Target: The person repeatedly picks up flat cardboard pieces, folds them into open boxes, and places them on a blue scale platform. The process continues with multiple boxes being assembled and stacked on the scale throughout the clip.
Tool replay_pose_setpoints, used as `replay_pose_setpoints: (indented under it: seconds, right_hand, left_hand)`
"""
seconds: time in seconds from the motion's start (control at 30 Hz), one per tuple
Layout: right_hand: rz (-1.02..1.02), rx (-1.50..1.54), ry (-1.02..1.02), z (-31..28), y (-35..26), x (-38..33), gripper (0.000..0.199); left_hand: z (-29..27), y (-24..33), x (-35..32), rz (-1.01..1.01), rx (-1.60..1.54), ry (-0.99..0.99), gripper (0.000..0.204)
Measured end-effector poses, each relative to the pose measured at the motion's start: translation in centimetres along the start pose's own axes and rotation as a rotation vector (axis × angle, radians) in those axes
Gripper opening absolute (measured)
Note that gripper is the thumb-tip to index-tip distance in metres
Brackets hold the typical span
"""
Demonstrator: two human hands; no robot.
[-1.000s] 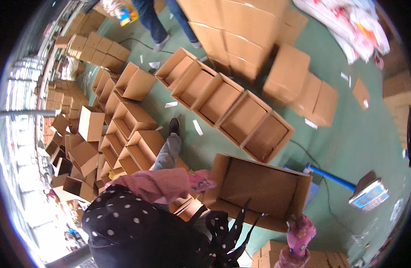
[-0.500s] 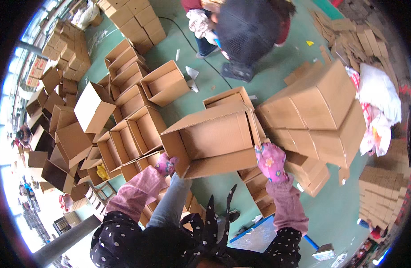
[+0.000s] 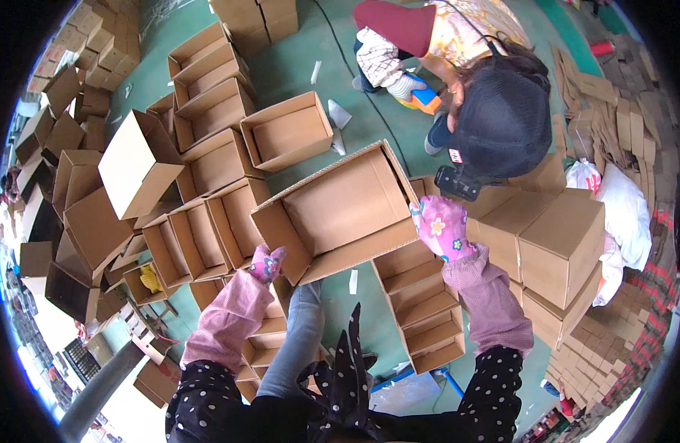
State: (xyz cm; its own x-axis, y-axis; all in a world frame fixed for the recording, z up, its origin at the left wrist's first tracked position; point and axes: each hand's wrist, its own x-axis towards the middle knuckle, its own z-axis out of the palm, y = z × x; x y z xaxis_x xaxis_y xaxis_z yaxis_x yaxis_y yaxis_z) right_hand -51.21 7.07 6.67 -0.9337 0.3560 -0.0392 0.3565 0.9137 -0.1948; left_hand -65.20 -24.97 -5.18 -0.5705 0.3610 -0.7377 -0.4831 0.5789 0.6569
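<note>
Open carton (image 3: 347, 205) is up between left hand (image 3: 266, 264) and right hand (image 3: 440, 225), long axis running left to right, right end farther out. Each hand pinches an end wall; neither is nearer.

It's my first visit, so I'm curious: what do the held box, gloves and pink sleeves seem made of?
Box: matt brown cardboard, probably corrugated, as its edge looks rippled.
Gloves: smooth-looking, pink with printed flowers; perhaps rubber or fabric, I can't tell which.
Pink sleeves: most likely matt woven cloth, judging by their fine check and soft creases.
</note>
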Motion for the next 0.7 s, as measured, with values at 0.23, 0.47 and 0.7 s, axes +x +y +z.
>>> replay_pose_setpoints:
  seconds: [0.23,0.47,0.7]
  right_hand:
    - [-0.038,-0.202,0.028,0.6,2.0,4.2,0.018]
    - [0.044,-0.389,0.115,2.4,9.2,6.7,0.022]
    - [0.327,-0.410,-0.017,8.5,16.7,7.0,0.034]
  left_hand:
    - [3.2,0.3,4.1,-0.027,-0.066,0.147,0.026]
    - [10.0,1.1,12.7,0.027,0.151,0.069,0.029]
    - [15.7,5.4,16.7,-0.029,0.367,-0.094,0.035]
